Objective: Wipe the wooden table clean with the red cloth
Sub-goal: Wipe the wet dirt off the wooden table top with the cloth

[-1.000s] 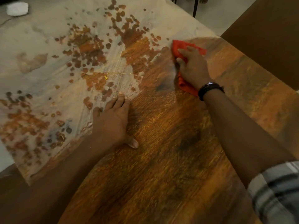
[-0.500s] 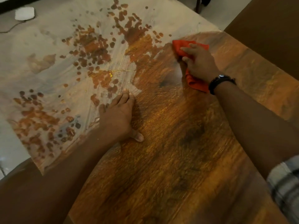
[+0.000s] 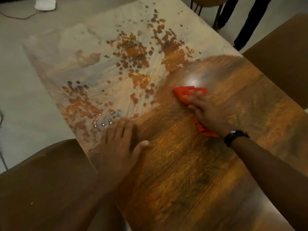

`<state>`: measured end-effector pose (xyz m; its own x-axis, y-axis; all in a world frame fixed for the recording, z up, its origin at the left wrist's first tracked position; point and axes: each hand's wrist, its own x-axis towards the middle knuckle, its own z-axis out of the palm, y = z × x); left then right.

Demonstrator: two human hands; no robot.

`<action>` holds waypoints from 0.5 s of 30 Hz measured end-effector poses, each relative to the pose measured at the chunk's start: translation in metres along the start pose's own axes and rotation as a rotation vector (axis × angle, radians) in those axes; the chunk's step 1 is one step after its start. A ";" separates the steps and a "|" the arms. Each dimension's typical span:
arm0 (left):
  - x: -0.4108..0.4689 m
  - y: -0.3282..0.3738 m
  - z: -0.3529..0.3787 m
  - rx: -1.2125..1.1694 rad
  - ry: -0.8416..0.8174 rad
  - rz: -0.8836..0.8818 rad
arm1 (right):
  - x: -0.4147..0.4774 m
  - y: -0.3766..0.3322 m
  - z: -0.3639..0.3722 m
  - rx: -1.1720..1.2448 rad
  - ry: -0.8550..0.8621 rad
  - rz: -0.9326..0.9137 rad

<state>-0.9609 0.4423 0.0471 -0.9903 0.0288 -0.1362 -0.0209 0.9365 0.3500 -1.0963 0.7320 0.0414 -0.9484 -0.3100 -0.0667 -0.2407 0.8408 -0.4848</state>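
Head: right hand (image 3: pixel 206 112) presses red cloth (image 3: pixel 185 94).

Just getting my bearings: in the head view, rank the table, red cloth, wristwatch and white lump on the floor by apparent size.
1. Table, by far the largest.
2. Red cloth, though the right hand hides part of it.
3. Wristwatch and white lump: they look alike, and the lump lies farther off, so no ranking.
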 end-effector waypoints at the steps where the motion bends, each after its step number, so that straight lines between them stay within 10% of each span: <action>1: -0.006 -0.016 -0.001 -0.032 0.048 -0.028 | 0.004 0.004 -0.006 -0.003 0.043 0.088; 10: 0.047 -0.081 -0.005 -0.887 0.642 -0.910 | 0.009 -0.114 0.060 0.046 0.007 0.015; 15: 0.048 -0.084 -0.001 -0.990 0.675 -0.869 | -0.049 -0.139 0.088 -0.057 -0.193 -0.289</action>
<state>-1.0070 0.3647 0.0118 -0.4878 -0.8270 -0.2794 -0.4350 -0.0472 0.8992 -0.9985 0.5912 0.0358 -0.7840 -0.6127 -0.0998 -0.5102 0.7276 -0.4585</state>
